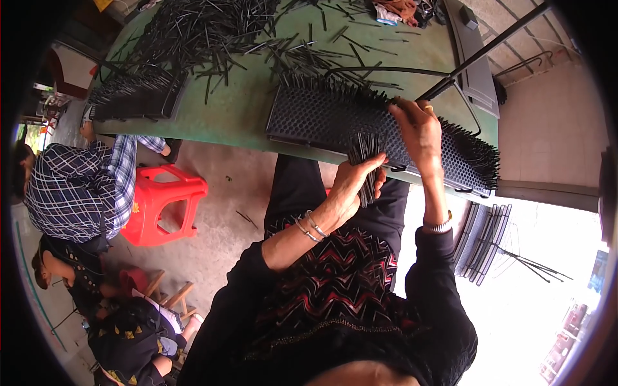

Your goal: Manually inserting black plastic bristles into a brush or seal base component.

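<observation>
Head view: left hand (349, 185) clamped on black sticks (365, 148); loosening could spill them.
Right hand (422, 136) at honeycomb rack (315, 119), grip unclear from here; crowding might cause snags.

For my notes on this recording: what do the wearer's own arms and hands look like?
Both forearms come out of black sleeves. The left hand and right hand wear no gloves. Two slim silvery bangles circle the left wrist; the right has a silvery ribbed band, possibly a watch's. A gold-coloured ring sits on a right finger.
</observation>
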A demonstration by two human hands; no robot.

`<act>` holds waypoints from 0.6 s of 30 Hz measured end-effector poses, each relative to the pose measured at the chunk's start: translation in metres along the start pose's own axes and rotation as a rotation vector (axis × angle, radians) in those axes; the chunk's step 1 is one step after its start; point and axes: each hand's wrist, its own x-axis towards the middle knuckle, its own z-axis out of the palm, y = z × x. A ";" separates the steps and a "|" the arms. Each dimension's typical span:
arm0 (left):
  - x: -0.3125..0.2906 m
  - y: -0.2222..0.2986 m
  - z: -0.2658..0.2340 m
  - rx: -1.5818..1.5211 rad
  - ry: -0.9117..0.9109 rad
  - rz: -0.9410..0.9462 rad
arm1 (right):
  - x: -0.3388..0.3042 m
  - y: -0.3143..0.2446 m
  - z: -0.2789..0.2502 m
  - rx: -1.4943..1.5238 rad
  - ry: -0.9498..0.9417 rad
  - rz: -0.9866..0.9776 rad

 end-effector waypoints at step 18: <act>0.008 -0.005 0.000 -0.039 0.072 -0.064 | -0.016 -0.010 -0.031 0.518 -0.255 0.394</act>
